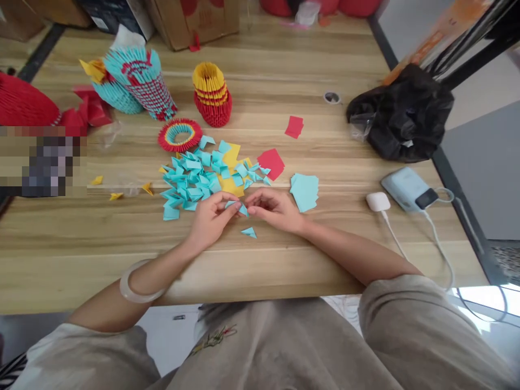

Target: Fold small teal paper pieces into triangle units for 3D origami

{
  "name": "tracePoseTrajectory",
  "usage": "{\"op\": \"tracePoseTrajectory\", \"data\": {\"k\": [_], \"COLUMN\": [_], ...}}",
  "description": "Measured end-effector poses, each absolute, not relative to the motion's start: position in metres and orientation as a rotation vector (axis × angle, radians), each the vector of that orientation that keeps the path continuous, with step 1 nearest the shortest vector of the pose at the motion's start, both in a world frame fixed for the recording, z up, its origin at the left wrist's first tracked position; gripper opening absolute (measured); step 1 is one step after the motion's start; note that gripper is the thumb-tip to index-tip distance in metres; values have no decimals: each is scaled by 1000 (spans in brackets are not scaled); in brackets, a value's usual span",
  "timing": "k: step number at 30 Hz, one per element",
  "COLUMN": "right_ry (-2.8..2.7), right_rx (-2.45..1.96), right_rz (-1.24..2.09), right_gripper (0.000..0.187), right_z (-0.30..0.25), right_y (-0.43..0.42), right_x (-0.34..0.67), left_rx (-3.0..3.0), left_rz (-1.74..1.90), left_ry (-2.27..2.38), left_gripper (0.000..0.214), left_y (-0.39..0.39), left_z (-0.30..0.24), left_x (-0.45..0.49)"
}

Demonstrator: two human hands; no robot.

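A small folded turquoise paper piece (242, 209) is pinched between the thumb and fingers of my left hand (211, 219). My right hand (280, 210) is curled, its thumb and fingertips at the right end of that same piece. Just below the fingers, a turquoise folded triangle (249, 232) lies on the table. Beyond my left hand spreads a pile of folded turquoise paper pieces (190, 173), partly over yellow paper sheets (231, 187). A stack of turquoise paper sheets (305, 190) rests right of my right hand.
Red paper sheets (271, 164) lie past the pile. A red-and-yellow paper ring (180, 135), a red-and-yellow paper vase (212, 95) and a taller turquoise paper model (140, 81) stand behind. At right are a black plastic bag (402, 116), a power bank (408, 187) and a white charger (377, 202).
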State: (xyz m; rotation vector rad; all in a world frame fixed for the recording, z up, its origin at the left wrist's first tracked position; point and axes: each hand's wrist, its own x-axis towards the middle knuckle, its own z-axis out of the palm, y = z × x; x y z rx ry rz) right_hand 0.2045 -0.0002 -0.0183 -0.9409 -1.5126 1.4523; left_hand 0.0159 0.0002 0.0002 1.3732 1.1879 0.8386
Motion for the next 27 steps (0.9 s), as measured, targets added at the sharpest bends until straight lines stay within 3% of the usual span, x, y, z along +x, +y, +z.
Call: {"op": "tracePoseTrajectory", "data": {"k": [10, 27], "right_ry": [-1797, -1890], "right_rx": [-917, -829], "right_rz": [1151, 900], "right_gripper": [22, 15], "right_z": [-17, -21], "right_y": [-5, -2], "right_x": [208, 210], "left_rx": [1246, 1093], "left_rz": [826, 800], "left_ry": [1149, 1073], "left_gripper": [44, 35], "left_y": [0, 2], "left_z": [-1, 3], "left_x": [16, 15]}}
